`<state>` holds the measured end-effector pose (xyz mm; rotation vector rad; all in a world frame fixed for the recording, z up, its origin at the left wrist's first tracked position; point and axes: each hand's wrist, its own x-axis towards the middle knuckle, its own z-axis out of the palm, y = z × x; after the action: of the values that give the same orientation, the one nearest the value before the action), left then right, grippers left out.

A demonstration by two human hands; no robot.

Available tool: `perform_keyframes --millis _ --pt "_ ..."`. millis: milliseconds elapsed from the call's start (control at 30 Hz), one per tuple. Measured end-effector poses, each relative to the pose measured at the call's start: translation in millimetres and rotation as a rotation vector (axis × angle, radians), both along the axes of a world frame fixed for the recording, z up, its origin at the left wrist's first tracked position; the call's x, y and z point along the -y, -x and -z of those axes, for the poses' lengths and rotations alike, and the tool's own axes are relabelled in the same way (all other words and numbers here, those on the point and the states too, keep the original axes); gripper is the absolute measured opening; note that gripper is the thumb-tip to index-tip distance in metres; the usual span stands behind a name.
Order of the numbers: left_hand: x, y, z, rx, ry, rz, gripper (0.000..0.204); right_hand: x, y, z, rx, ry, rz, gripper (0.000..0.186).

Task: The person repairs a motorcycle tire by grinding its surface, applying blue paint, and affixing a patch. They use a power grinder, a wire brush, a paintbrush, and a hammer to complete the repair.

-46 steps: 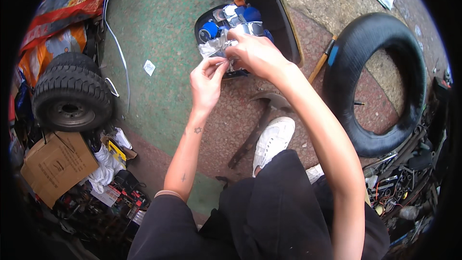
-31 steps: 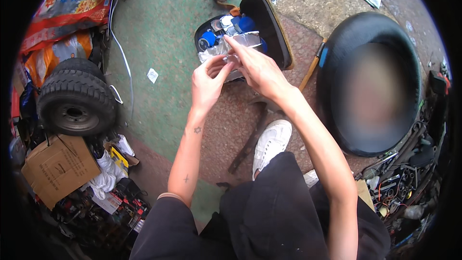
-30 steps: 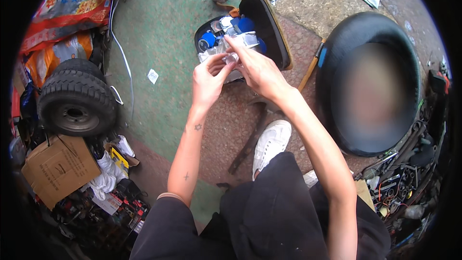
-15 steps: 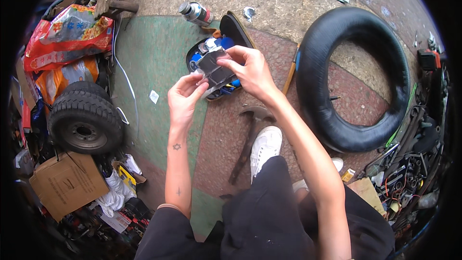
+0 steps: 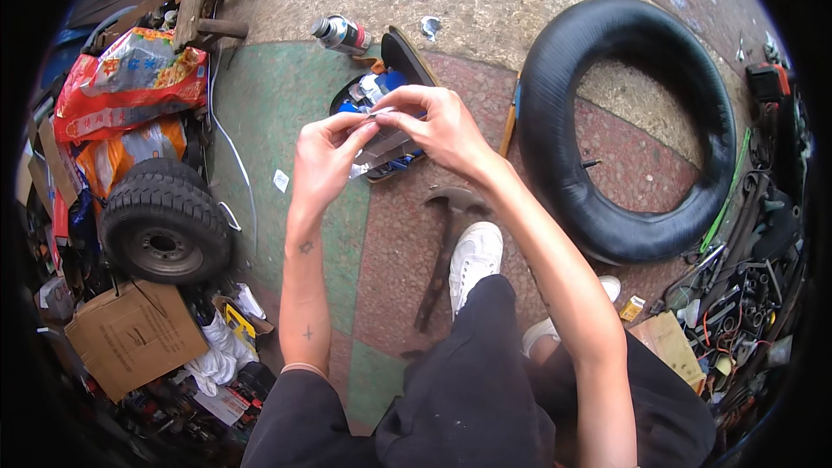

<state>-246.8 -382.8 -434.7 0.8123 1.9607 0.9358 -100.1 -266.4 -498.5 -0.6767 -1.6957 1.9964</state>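
Observation:
My left hand (image 5: 326, 156) and my right hand (image 5: 442, 134) meet at their fingertips, pinching a small thin foil-edged piece (image 5: 378, 115), partly hidden by the fingers; a dark square with silvery, crinkled material shows just below it. Behind and beneath my hands lies an open black case (image 5: 406, 54) holding blue pieces, silvery packets and other small items that I cannot make out. A metal can (image 5: 342, 35) with a red-and-black label stands just behind the case.
An inflated black inner tube (image 5: 542, 139) lies right, beside a wooden-handled tool (image 5: 509, 130) and heaped tools (image 5: 754, 295). A pickaxe-like tool (image 5: 438, 269) lies by my shoe. Left are tires (image 5: 165, 243), sacks (image 5: 130, 87), cardboard (image 5: 134, 338) and a small wooden stool (image 5: 199, 4).
My hands have moved leftward in view and come together again at the fingertips around the thin piece. The view has shifted, showing more of the stool and floor beyond the case.

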Motion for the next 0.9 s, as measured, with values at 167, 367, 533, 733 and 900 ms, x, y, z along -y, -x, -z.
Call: perform_keyframes --millis 167,367,533,733,900 --pt "0 -12 9 -0.039 -0.142 -0.135 0.015 6 4 0 0.043 -0.148 0.138 0.019" --pt "8 -15 19 0.036 -0.162 -0.163 0.014 10 -1 9 -0.068 -0.197 0.084 0.015" --pt "11 -19 31 -0.013 -0.216 -0.153 0.013 9 -3 13 -0.083 -0.224 0.124 0.012" --pt "3 -21 36 0.173 -0.197 -0.173 0.016 12 -4 16 -0.111 -0.102 0.23 0.01" --pt "0 -17 44 0.357 -0.229 -0.23 0.015 12 -4 17 -0.141 -0.111 0.275 0.012"
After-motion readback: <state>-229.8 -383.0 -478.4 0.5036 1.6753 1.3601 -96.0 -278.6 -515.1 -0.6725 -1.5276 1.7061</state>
